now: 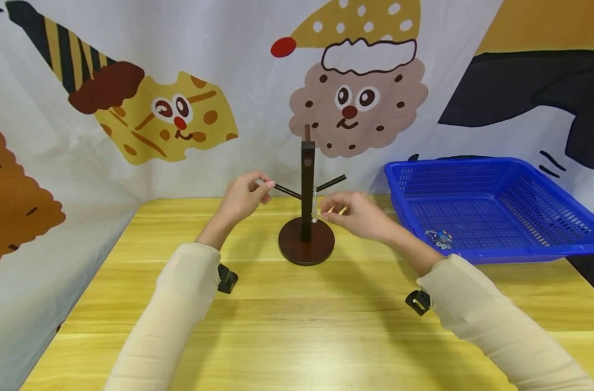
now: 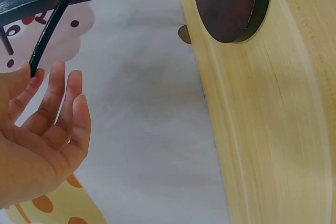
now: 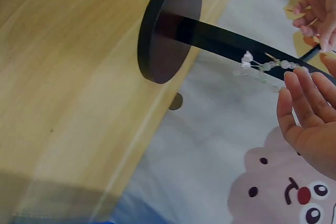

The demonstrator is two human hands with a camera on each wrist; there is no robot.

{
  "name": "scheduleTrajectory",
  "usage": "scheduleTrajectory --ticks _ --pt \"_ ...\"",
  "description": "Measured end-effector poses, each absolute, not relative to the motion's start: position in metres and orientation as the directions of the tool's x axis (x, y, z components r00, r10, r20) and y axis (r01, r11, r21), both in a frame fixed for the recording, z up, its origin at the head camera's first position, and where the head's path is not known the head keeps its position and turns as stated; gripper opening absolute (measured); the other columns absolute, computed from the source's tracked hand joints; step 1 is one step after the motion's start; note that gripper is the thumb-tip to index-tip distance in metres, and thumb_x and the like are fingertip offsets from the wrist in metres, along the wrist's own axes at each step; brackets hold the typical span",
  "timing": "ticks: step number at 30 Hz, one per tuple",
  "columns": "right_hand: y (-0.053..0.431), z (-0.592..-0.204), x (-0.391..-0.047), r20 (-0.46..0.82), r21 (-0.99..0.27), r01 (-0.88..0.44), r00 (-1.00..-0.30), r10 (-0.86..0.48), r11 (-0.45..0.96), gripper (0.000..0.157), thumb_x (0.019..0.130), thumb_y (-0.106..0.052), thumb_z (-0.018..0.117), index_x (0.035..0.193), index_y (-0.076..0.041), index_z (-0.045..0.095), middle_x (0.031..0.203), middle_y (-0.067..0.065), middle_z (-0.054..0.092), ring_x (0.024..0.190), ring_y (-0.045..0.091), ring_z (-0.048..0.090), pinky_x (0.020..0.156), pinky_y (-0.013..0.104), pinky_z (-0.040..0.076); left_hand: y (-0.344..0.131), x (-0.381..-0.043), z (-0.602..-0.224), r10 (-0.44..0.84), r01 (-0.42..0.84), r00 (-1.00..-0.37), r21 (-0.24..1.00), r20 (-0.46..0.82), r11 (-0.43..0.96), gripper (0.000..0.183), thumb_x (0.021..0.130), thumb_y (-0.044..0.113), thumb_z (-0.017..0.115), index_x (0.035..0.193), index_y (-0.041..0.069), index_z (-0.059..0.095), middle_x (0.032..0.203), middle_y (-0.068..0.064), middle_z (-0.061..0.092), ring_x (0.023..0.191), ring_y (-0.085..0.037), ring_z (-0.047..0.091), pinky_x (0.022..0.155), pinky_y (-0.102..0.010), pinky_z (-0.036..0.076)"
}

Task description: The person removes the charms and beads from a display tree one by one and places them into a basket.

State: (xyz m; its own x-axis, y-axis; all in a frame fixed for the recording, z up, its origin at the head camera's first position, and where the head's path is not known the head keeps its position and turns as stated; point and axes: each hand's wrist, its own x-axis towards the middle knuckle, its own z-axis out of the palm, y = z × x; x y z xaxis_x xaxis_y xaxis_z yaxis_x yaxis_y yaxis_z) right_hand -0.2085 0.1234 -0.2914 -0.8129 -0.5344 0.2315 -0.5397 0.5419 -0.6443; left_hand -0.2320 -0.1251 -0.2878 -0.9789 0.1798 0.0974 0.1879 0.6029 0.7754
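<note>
A dark wooden jewelry stand [image 1: 307,190] rises upright from its round base [image 1: 306,255] on the table. With thumb and index finger my left hand [image 1: 245,196] pinches the tip of its left peg [image 2: 48,38]; the other fingers are spread. A clear beaded bracelet [image 1: 314,205] hangs by the post at the inner end of the right peg [image 1: 332,182]. In the right wrist view, white flower-like charms [image 3: 247,59] show on the bracelet. Close beside the bracelet is my right hand [image 1: 357,214], its fingers loosely extended and the fingertips overlapping the beads in the right wrist view.
On the right, a blue plastic basket [image 1: 473,255] holds a small pile of colorful beaded jewelry [image 1: 439,239] in its near left corner. Behind the wooden table [image 1: 297,336] hangs a white cloth [image 1: 257,32] with cartoon cookies.
</note>
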Motion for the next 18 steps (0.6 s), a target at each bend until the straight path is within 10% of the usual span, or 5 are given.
scheduleTrajectory --ticks 18 --pt "0.111 -0.314 -0.223 0.213 -0.71 -0.455 -0.867 -0.451 0.538 0.014 0.086 -0.009 0.063 0.096 0.0 0.065 0.097 0.01 0.064 0.083 0.022 0.06 0.07 0.035 0.048 -0.125 -0.232 -0.289 0.181 0.186 -0.979 0.788 0.097 0.587 0.024 0.095 0.028 0.049 0.103 0.008 0.059 0.079 -0.01 0.064 0.075 -0.02 0.06 0.071 -0.036 0.046"
